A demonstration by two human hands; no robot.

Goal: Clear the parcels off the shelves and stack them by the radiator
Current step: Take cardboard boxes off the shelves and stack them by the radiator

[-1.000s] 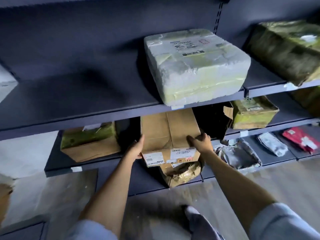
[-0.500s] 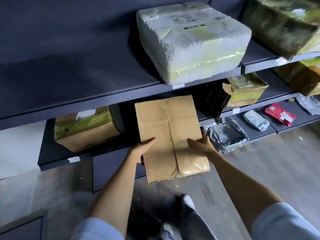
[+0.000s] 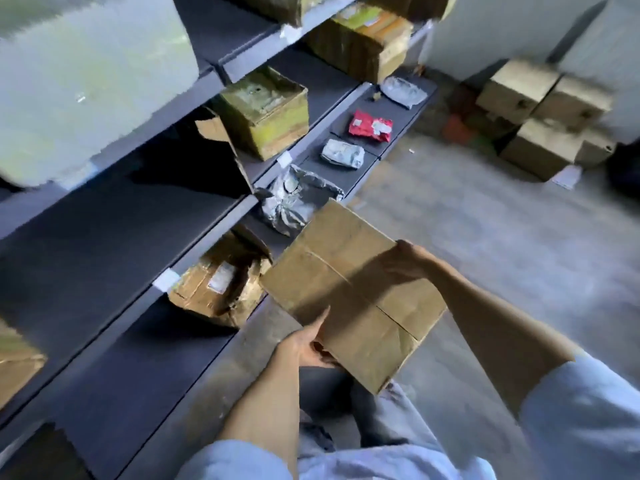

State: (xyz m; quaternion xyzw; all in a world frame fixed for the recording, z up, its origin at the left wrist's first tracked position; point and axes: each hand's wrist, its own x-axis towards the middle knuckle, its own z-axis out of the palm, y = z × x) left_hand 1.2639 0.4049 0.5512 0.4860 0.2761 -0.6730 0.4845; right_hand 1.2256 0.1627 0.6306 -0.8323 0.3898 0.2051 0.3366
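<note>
I hold a brown cardboard box (image 3: 349,292) in front of me, clear of the dark shelves (image 3: 121,244). My left hand (image 3: 308,344) grips its near left edge from below, thumb up along the side. My right hand (image 3: 405,259) grips its far right edge. A stack of brown boxes (image 3: 543,116) stands on the floor at the far right by the wall. Other parcels stay on the shelves: a big white foam box (image 3: 86,81), a yellow-taped box (image 3: 266,112), a crumpled taped box (image 3: 218,282).
Low on the shelf lie a silver bag (image 3: 294,199), a grey pouch (image 3: 343,154), a red pouch (image 3: 370,126) and another grey bag (image 3: 403,90). An open black carton (image 3: 207,157) sits mid-shelf. Grey floor (image 3: 485,237) stretches toward the stacked boxes.
The box has come off the shelf and swung right with both hands on it. My view has turned right, bringing the floor stack of boxes into sight.
</note>
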